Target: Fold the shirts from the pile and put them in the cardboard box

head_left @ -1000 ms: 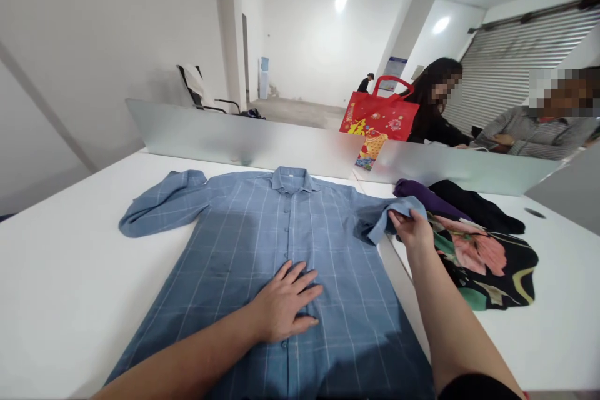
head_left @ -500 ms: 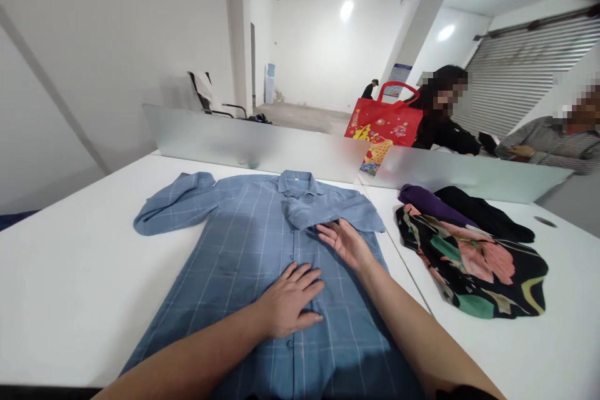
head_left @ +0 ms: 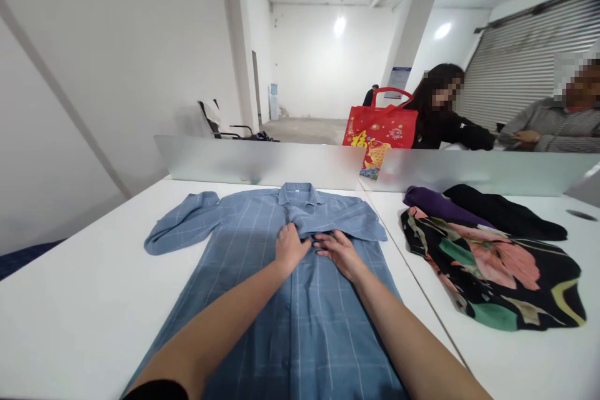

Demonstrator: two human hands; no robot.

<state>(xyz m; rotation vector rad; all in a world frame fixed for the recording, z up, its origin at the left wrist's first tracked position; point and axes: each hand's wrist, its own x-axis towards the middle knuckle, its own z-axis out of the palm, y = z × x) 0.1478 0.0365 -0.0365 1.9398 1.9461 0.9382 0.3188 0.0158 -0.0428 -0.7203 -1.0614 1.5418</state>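
Note:
A blue button-up shirt (head_left: 248,281) with thin pale checks lies front up, collar toward the far side. Its right-hand sleeve (head_left: 342,219) is folded inward across the chest, while the left-hand sleeve (head_left: 180,225) lies bent out to the side. At the cuff end of the folded sleeve, my left hand (head_left: 291,250) rests with bent fingers and the thumb held apart. My right hand (head_left: 341,254) is palm inward at that sleeve's lower edge, fingers spread. Neither hand visibly grips the cloth, though some left fingertips are hidden.
A frosted divider (head_left: 225,159) runs along the back of the white table (head_left: 89,306). On the right lie a floral garment (head_left: 506,269), a purple cloth (head_left: 443,205) and a black cloth (head_left: 509,209). Beyond stand a red bag (head_left: 382,125) and seated people.
My left hand has moved up from the shirt's middle to the folded cuff. My right hand stays near the sleeve, its fingers more bent. The view has tilted slightly.

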